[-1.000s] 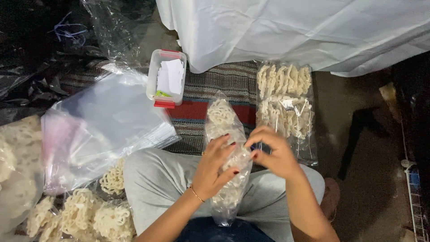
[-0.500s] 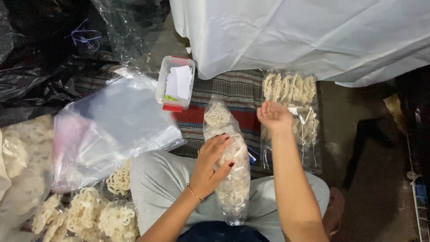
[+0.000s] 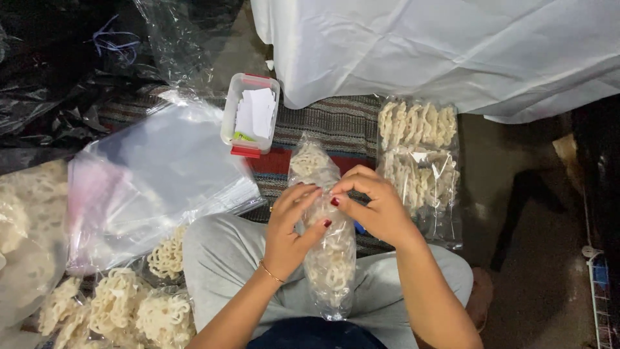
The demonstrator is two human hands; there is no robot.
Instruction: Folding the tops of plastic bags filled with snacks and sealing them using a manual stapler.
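Head view: left hand point(image 3: 290, 223) and right hand point(image 3: 374, 207) pinch the cracker bag point(image 3: 326, 252) (fingers curled).

— What stays out of sight?
— The right hand point(image 3: 378, 210) covers a blue object; only a sliver shows at centre frame. Both forearms run off the bottom edge.
— And at the left?
— The cracker pile point(image 3: 29, 226) is cropped; upper-left black plastic point(image 3: 51, 84) dissolves into shadow.
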